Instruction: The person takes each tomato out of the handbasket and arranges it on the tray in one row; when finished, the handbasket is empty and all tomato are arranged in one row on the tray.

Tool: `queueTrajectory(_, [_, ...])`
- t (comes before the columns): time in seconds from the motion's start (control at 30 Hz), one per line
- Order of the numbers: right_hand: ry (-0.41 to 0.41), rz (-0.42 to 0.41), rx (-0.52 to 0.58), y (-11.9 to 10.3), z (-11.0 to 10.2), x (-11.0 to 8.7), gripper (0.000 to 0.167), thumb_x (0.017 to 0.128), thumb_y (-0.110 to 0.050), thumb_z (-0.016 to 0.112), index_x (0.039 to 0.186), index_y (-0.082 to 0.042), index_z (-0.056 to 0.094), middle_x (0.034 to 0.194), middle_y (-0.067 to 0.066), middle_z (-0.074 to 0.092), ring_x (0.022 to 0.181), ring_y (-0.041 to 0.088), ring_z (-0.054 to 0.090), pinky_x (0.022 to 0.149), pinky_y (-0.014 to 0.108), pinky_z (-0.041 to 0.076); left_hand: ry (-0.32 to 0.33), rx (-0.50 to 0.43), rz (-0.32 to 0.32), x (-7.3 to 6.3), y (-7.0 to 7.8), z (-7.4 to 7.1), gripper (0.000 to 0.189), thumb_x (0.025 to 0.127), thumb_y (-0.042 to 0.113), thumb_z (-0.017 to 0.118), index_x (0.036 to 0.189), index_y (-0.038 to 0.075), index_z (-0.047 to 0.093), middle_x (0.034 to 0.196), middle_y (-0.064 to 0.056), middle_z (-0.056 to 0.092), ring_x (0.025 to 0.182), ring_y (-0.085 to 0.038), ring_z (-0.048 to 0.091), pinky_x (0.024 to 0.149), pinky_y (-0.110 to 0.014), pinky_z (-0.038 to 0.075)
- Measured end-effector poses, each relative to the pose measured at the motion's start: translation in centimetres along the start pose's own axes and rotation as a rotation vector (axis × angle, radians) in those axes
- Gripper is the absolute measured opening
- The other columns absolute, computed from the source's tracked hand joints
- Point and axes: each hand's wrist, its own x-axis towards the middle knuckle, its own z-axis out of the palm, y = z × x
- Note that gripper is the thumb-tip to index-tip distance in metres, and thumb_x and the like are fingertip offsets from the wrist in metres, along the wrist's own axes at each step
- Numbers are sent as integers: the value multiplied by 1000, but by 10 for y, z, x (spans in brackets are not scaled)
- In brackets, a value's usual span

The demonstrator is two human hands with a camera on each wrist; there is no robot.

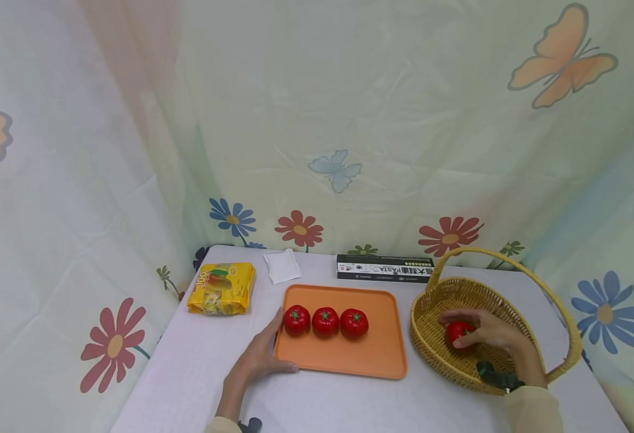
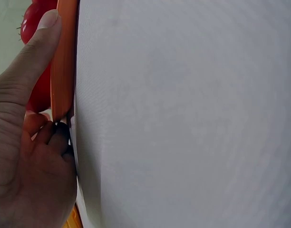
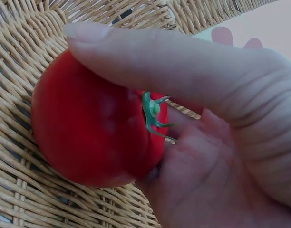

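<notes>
My left hand holds the near left corner of an orange tray, with the fingers along its left side and the thumb at its front rim. On the tray stand three red tomatoes in a row: a left tomato, a middle tomato and a right tomato. Inside a wicker basket, my right hand grips another red tomato between thumb and fingers. Its green stem faces the palm in the right wrist view.
A yellow packet lies at the back left beside a white square packet. Behind the tray is a long dark pasta box. The basket's tall handle arches over its right side. A patterned curtain hangs behind the table.
</notes>
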Motion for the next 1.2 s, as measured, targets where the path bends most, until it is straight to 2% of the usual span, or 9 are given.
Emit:
queueTrajectory(0.03, [10,14,-27,-1,0,0,65,91,-6,85,145,15,55,143,34,62,128,41,59,95,22,56,-1,-2,-2,0,0,0,138,68,46,103,175,26,19,180,-1,24,166,-34,20,130,-64,25])
queueTrajectory(0.23, [72,99,-89,-5,3,2,58,92,-12,86,140,12,63,138,31,65,121,40,59,93,36,59,-4,-6,-15,-1,0,0,137,67,47,103,175,27,19,179,-1,25,166,-33,21,129,-63,27])
queueTrajectory(0.43, [127,174,-91,-9,7,2,58,94,-20,87,135,14,65,125,21,70,112,32,61,89,34,58,-2,2,-7,-1,0,1,139,67,48,103,175,26,19,179,-1,24,166,-33,21,130,-62,26])
queueTrajectory(0.57, [152,187,-104,-11,7,1,62,95,-27,85,135,16,64,118,16,73,106,27,63,87,32,59,2,-2,-3,-2,1,0,138,67,47,103,175,26,19,179,-1,25,166,-33,21,130,-63,26])
queueTrajectory(0.73, [167,167,-131,-13,7,1,64,98,-33,81,136,16,63,120,18,74,109,28,63,87,32,59,4,4,-9,-2,2,0,137,68,48,103,174,27,19,179,1,24,166,-32,21,130,-63,26])
queueTrajectory(0.97, [190,195,-130,-12,8,2,63,99,-35,80,138,12,66,126,19,71,114,32,61,90,34,60,4,4,-8,-2,2,0,137,68,47,103,175,27,19,179,0,25,166,-33,21,129,-64,27])
queueTrajectory(1.2, [204,203,-111,-16,9,3,65,102,-38,76,143,10,61,136,29,66,121,40,61,98,47,61,2,-1,-9,-2,2,0,136,68,47,103,174,28,20,179,0,26,166,-33,21,129,-64,27])
